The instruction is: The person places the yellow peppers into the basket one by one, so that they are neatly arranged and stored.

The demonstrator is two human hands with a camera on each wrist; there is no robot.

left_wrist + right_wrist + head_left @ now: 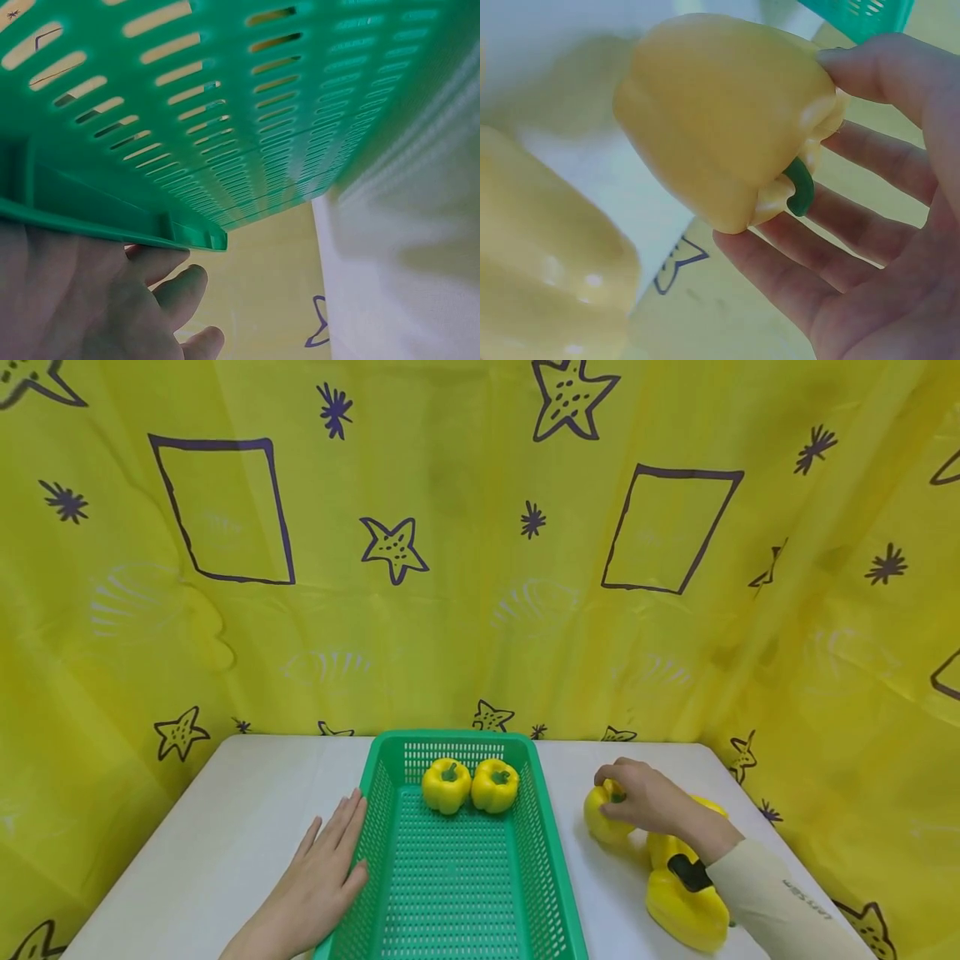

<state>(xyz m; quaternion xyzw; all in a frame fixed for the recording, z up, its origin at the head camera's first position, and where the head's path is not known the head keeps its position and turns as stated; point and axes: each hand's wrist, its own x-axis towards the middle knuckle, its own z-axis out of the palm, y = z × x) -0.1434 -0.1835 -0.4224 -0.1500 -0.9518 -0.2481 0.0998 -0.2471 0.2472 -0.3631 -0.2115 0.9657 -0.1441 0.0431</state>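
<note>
Hands apart. Right hand [645, 797] pinches yellow bell pepper [604, 818], right of green basket [450, 734]; left hand [318, 872] rests outstretched against its left side. Advised: even pressure, stem [801, 187] unloaded, clear of nearest pepper [682, 914].

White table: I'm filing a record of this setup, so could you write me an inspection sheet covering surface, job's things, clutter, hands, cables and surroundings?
Surface: white table, plain-topped.
Job's things: green basket with two yellow peppers side by side at its far end; a held pepper to its right; more loose peppers nearby, partly hidden by the right arm, so not counted.
Clutter: nothing seen.
Hands: left hand rests against the basket's left rim, fingers extended; right hand holds the held pepper by thumb and fingertips.
Cables: nothing seen.
Surroundings: yellow curtain behind and at both sides, printed with dark-outlined stars.
</note>
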